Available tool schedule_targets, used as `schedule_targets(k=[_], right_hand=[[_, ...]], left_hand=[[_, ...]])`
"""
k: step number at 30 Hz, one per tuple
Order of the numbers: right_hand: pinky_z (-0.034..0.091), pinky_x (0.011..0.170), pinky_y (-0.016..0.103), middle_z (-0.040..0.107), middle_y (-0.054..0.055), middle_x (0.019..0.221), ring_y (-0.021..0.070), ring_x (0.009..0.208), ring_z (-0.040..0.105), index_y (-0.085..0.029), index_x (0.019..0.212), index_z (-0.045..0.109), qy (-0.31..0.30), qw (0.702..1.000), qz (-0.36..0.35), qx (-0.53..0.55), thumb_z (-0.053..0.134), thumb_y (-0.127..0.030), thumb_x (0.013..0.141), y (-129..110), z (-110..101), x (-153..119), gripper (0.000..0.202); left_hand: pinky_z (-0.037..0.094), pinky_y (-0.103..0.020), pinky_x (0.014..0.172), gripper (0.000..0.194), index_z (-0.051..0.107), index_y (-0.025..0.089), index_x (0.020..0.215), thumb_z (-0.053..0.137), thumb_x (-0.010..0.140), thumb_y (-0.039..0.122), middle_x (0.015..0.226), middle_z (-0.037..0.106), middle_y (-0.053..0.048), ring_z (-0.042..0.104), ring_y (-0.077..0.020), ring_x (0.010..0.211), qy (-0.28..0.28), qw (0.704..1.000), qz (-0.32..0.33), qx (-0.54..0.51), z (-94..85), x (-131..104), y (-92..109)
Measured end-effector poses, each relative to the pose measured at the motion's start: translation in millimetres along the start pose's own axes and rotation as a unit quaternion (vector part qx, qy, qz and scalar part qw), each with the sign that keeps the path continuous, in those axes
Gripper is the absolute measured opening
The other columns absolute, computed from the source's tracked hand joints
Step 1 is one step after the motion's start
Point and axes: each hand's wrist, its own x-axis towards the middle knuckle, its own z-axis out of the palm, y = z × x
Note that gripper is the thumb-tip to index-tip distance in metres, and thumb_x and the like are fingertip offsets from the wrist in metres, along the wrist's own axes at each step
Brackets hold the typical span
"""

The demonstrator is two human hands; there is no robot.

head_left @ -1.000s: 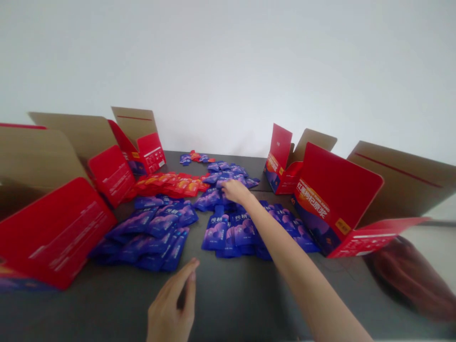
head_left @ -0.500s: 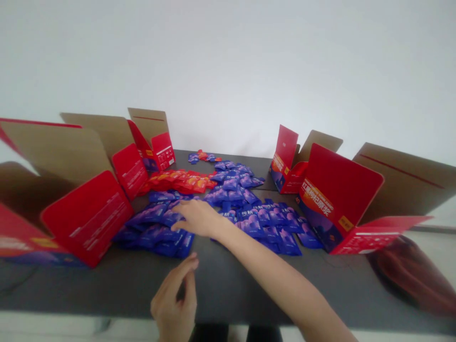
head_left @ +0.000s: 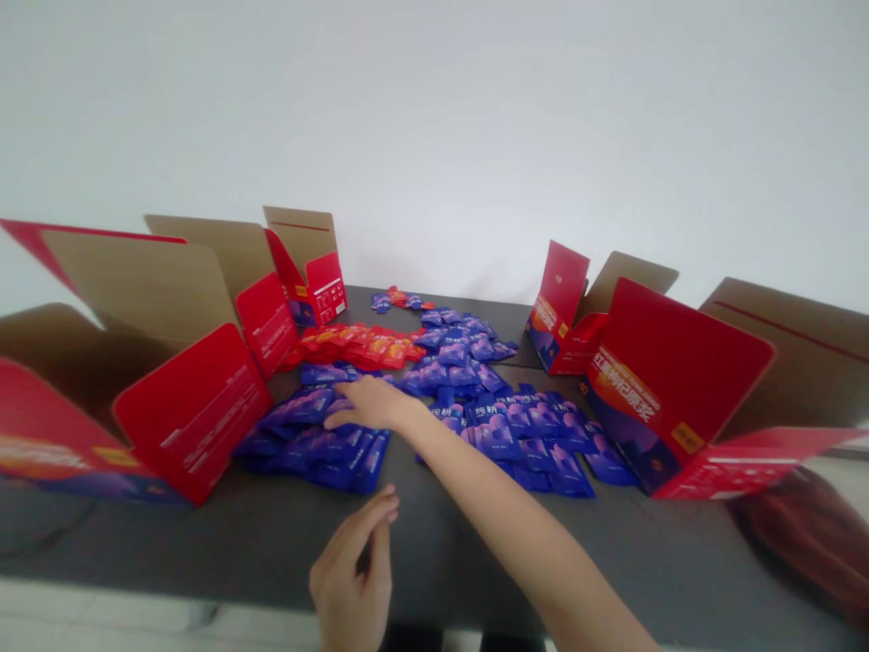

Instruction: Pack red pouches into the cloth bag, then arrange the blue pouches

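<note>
My right hand (head_left: 370, 403) is stretched across to the left pile of purple sachets (head_left: 309, 444). Its palm faces down over the sachets, the thumb apart from the fingers, and it appears to rest on the top ones; its undersides are hidden. Lower down, over the front of the dark table, my left hand (head_left: 357, 570) is curled, thumb tip close to the fingertips, with nothing visible in it. A second purple sachet pile (head_left: 522, 435) lies right of my right forearm. Red sachets (head_left: 359, 344) lie just beyond my right hand.
Opened red cartons line the left side, the nearest being a large carton (head_left: 190, 412). To the right stand a near carton (head_left: 652, 389) and a far carton (head_left: 563, 312). More purple sachets (head_left: 454, 349) stretch toward the wall. A dark reddish-brown item (head_left: 801, 534) lies at right.
The view has turned slightly left, so everything sits farther right in the picture. My right hand stays over the left purple pile, and my left hand keeps its curled shape.
</note>
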Motion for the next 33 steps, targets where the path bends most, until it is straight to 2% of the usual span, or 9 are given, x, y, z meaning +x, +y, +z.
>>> schedule_targets(k=[6,10,14,18,22,24,26,29,33], right_hand=[[0.051,0.066,0.032,0.067,0.017,0.095,0.0257,0.083,0.064,-0.007,0.094,0.063,-0.007,0.998,0.002,-0.069,0.055,-0.039,0.082,-5,11,3,0.035],[0.051,0.067,0.033,0.068,0.014,0.088,0.0250,0.082,0.065,-0.009,0.087,0.063,0.019,0.995,-0.022,-0.096,0.049,-0.015,0.082,-5,14,-15,0.016],[0.051,0.069,0.032,0.068,0.012,0.087,0.0220,0.082,0.065,-0.010,0.092,0.060,0.045,0.991,-0.044,-0.116,0.039,-0.002,0.083,1,-1,-40,0.024],[0.052,0.067,0.032,0.067,0.010,0.090,0.0223,0.079,0.065,-0.010,0.102,0.056,0.144,0.981,0.008,-0.132,0.039,-0.001,0.081,19,-35,-83,0.029],[0.047,0.089,0.029,0.064,0.010,0.109,0.0179,0.101,0.060,-0.013,0.114,0.054,0.310,0.934,0.085,-0.155,0.032,-0.002,0.081,50,-56,-153,0.041],[0.044,0.096,0.030,0.061,0.010,0.114,0.0174,0.107,0.057,-0.014,0.116,0.055,0.371,0.904,0.107,-0.183,0.030,-0.004,0.082,66,-53,-191,0.043],[0.044,0.097,0.032,0.061,0.010,0.116,0.0182,0.111,0.055,-0.014,0.119,0.054,0.384,0.892,0.121,-0.207,0.030,-0.006,0.083,78,-40,-223,0.044],[0.047,0.095,0.035,0.060,0.012,0.116,0.0207,0.113,0.054,-0.013,0.118,0.055,0.331,0.905,0.136,-0.232,0.030,-0.006,0.083,89,-14,-251,0.044],[0.048,0.093,0.036,0.060,0.017,0.115,0.0238,0.112,0.054,-0.008,0.113,0.059,0.282,0.909,0.167,-0.256,0.030,-0.002,0.083,92,11,-261,0.042]], left_hand=[[0.055,-0.020,0.065,0.016,0.063,0.020,0.093,0.051,0.084,0.017,0.088,0.071,-0.003,0.067,-0.0124,0.067,-0.011,1.000,0.012,-0.001,-1.9,5,2],[0.055,-0.020,0.064,0.018,0.063,0.021,0.097,0.051,0.084,0.017,0.090,0.071,-0.002,0.068,-0.0133,0.068,-0.016,1.000,-0.004,0.003,-2.9,4,3],[0.054,-0.020,0.064,0.017,0.063,0.022,0.097,0.051,0.085,0.019,0.091,0.071,-0.001,0.068,-0.0128,0.068,-0.013,1.000,-0.009,0.005,-2.9,2,3],[0.053,-0.019,0.065,0.015,0.063,0.021,0.094,0.052,0.084,0.018,0.091,0.071,-0.001,0.068,-0.0123,0.069,-0.008,1.000,-0.009,0.009,-3.7,1,3],[0.052,-0.021,0.072,0.016,0.064,0.021,0.094,0.052,0.084,0.018,0.092,0.070,-0.001,0.067,-0.0131,0.076,-0.012,1.000,0.005,0.020,-2.0,1,3],[0.050,-0.022,0.077,0.016,0.064,0.022,0.095,0.053,0.083,0.017,0.093,0.070,-0.001,0.067,-0.0138,0.082,-0.009,0.999,0.021,0.028,0.3,2,4],[0.049,-0.022,0.080,0.017,0.064,0.022,0.097,0.053,0.083,0.018,0.094,0.070,-0.001,0.066,-0.0140,0.085,-0.015,0.998,0.038,0.041,3.7,4,6],[0.049,-0.022,0.080,0.019,0.063,0.022,0.099,0.052,0.084,0.019,0.096,0.070,-0.001,0.066,-0.0145,0.087,-0.025,0.998,0.039,0.047,10.8,5,12],[0.049,-0.023,0.081,0.019,0.063,0.022,0.099,0.051,0.084,0.018,0.098,0.070,-0.002,0.065,-0.0150,0.089,-0.052,0.998,0.044,0.017,22.6,2,24]])
